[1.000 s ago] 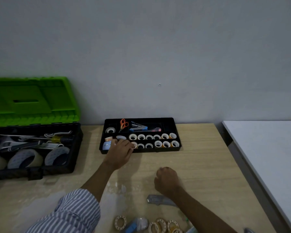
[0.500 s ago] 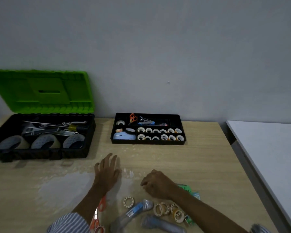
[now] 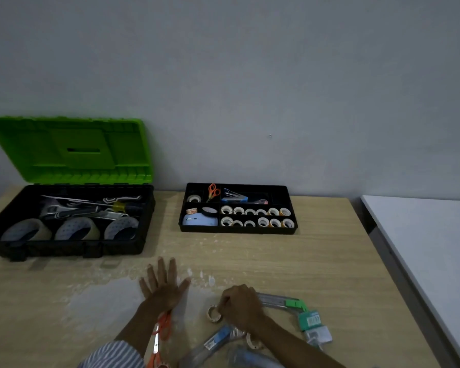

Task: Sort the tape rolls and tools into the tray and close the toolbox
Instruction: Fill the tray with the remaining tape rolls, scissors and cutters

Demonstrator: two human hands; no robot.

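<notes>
A black tray (image 3: pixel 238 231) at the back of the wooden table holds several small tape rolls, orange scissors, a stapler and a blue case. To its left stands the toolbox (image 3: pixel 64 248), green lid (image 3: pixel 72 150) up, with three big tape rolls and tools inside. My left hand (image 3: pixel 164 284) lies flat on the table, fingers spread. My right hand (image 3: pixel 241 305) has curled fingers pinching a small tape roll (image 3: pixel 213 314) on the table. Around my hands lie orange scissors (image 3: pixel 161 330), a packaged cutter (image 3: pixel 284 302), a blue-handled tool (image 3: pixel 218 338) and another small roll (image 3: pixel 252 341).
A white table (image 3: pixel 430 248) stands to the right, across a narrow gap. A grey wall runs behind the toolbox and tray. A green labelled pack (image 3: pixel 312 321) lies at the right end of the loose items.
My left hand pulled back from the tray to the near table and spread flat. My right hand moved onto a small tape roll. The camera tilted down, showing more loose items.
</notes>
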